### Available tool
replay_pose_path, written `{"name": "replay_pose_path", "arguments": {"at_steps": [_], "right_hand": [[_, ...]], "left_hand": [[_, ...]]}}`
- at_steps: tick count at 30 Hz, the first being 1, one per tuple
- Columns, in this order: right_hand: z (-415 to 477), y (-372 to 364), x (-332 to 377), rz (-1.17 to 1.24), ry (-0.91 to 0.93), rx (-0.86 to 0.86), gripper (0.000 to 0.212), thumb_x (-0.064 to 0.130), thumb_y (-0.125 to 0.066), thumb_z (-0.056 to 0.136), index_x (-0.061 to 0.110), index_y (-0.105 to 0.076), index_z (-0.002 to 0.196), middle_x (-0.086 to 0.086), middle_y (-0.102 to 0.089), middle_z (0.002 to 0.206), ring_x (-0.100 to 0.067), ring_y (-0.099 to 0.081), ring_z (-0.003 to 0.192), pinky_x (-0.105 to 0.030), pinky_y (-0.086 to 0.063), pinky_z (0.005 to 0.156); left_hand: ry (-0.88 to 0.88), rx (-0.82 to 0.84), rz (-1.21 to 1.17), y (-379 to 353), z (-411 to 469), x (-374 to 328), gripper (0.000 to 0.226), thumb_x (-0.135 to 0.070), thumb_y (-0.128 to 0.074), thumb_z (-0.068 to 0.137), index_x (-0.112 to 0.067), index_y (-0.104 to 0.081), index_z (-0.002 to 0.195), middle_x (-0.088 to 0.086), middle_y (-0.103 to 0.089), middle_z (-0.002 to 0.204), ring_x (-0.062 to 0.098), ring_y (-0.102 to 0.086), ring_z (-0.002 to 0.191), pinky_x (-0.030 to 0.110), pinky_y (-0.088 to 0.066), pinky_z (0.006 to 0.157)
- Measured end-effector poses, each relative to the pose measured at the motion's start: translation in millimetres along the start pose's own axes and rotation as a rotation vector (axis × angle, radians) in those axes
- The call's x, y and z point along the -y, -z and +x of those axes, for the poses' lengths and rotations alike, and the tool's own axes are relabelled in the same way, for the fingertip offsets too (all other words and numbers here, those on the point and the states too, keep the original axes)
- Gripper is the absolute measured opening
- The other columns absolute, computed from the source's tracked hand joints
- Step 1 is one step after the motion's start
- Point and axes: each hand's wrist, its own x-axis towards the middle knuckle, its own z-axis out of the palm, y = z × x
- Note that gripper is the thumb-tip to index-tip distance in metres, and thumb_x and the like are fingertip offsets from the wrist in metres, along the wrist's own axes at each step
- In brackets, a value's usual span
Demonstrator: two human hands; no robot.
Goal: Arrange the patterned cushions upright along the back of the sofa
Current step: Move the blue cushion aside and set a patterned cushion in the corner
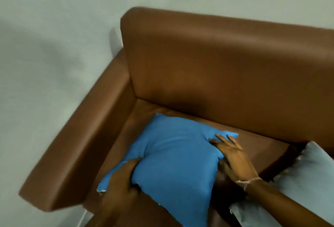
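Note:
A blue cushion (pixel 173 156) lies tilted over the seat at the left end of the brown leather sofa (pixel 216 67), its plain blue side facing me. My left hand (pixel 121 188) grips its lower left edge. My right hand (pixel 233 156) holds its right edge, fingers spread over the upper right corner. A pale grey-blue cushion (pixel 303 178) with a frilled edge lies on the seat at the lower right, partly under my right forearm. No pattern shows on either cushion from here.
The sofa's backrest rises behind the blue cushion and its left armrest (pixel 79 136) runs along the left side. A pale grey-green wall (pixel 54 28) stands behind and to the left of the sofa.

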Motion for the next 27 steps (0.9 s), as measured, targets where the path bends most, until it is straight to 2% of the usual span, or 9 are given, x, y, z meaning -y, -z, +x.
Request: {"name": "replay_pose_path", "arguments": {"at_steps": [1, 2, 4, 6, 8, 10, 15, 20, 27], "right_hand": [[4, 6, 8, 0.039, 0.008, -0.123, 0.052, 0.033, -0.047, 0.084, 0.009, -0.061, 0.127, 0.002, -0.057, 0.135, -0.017, -0.039, 0.139, -0.040, -0.022, 0.118], [13, 11, 18, 0.076, -0.003, -0.251, 0.046, 0.036, -0.048, 0.087, 0.009, -0.064, 0.121, 0.003, -0.058, 0.129, -0.009, -0.040, 0.133, -0.035, -0.024, 0.115], [37, 20, 41, 0.185, -0.093, -0.438, 0.033, 0.035, -0.055, 0.090, 0.013, -0.068, 0.110, 0.006, -0.063, 0.115, -0.004, -0.049, 0.117, -0.028, -0.031, 0.106], [66, 25, 62, 0.235, -0.193, -0.524, 0.022, 0.041, -0.052, 0.092, 0.022, -0.059, 0.086, 0.011, -0.063, 0.085, -0.014, -0.059, 0.085, -0.041, -0.044, 0.084], [100, 29, 75, 0.228, -0.281, -0.553, 0.037, 0.049, -0.044, 0.094, 0.018, -0.043, 0.073, 0.003, -0.051, 0.062, -0.021, -0.052, 0.062, -0.042, -0.040, 0.058], [134, 36, 79, 0.220, -0.335, -0.577, 0.043, 0.052, -0.042, 0.096, 0.015, -0.042, 0.074, -0.005, -0.049, 0.056, -0.025, -0.050, 0.054, -0.040, -0.034, 0.050], [205, 63, 79, 0.184, -0.396, -0.581, 0.040, 0.046, -0.046, 0.097, 0.012, -0.044, 0.075, -0.011, -0.055, 0.061, -0.037, -0.054, 0.061, -0.045, -0.040, 0.055], [238, 59, 66, 0.161, -0.450, -0.403, 0.034, 0.046, -0.047, 0.097, 0.014, -0.058, 0.093, -0.012, -0.066, 0.080, -0.042, -0.061, 0.081, -0.041, -0.043, 0.061], [228, 19, 63, 0.134, -0.529, -0.401, 0.033, 0.049, -0.038, 0.099, 0.017, -0.040, 0.092, -0.006, -0.054, 0.073, -0.044, -0.059, 0.080, -0.044, -0.039, 0.068]], "left_hand": [[0.231, -0.060, 0.014, 28, 19, -15, 0.040, -0.030, -0.047, 0.101, -0.021, -0.047, 0.140, -0.003, -0.052, 0.143, 0.010, -0.046, 0.132, 0.025, -0.032, 0.112], [0.162, -0.146, 0.027, 49, 35, -26, 0.039, -0.026, -0.049, 0.101, -0.019, -0.048, 0.140, -0.009, -0.052, 0.142, 0.004, -0.047, 0.130, 0.021, -0.032, 0.111], [-0.386, -0.344, 0.171, 83, 58, -55, 0.042, -0.018, -0.063, 0.087, -0.021, -0.055, 0.128, -0.027, -0.054, 0.126, -0.013, -0.049, 0.113, 0.004, -0.027, 0.101], [-0.687, -0.480, 0.092, 105, 75, -93, 0.041, -0.020, -0.070, 0.076, -0.025, -0.058, 0.115, -0.029, -0.053, 0.103, -0.016, -0.051, 0.096, -0.003, -0.027, 0.091], [-0.726, -0.372, 0.056, 128, 109, -116, 0.025, -0.025, -0.071, 0.084, -0.026, -0.063, 0.107, -0.024, -0.063, 0.091, -0.013, -0.058, 0.090, 0.004, -0.041, 0.082], [-0.654, -0.282, 0.002, 135, 149, -142, 0.019, -0.021, -0.067, 0.090, -0.020, -0.066, 0.109, -0.005, -0.072, 0.099, 0.011, -0.066, 0.095, 0.027, -0.050, 0.081], [-0.703, -0.353, 0.185, 160, 215, -190, 0.029, -0.022, -0.061, 0.096, -0.011, -0.063, 0.122, 0.018, -0.072, 0.108, 0.038, -0.065, 0.099, 0.040, -0.048, 0.078], [-0.704, -0.224, 0.277, 164, 262, -201, 0.032, -0.026, -0.052, 0.101, -0.008, -0.054, 0.127, 0.021, -0.066, 0.118, 0.040, -0.061, 0.105, 0.044, -0.048, 0.083], [-0.788, -0.328, 0.218, 136, 268, -181, 0.030, -0.029, -0.045, 0.102, -0.002, -0.051, 0.114, 0.021, -0.061, 0.107, 0.041, -0.058, 0.099, 0.051, -0.047, 0.082]]}}
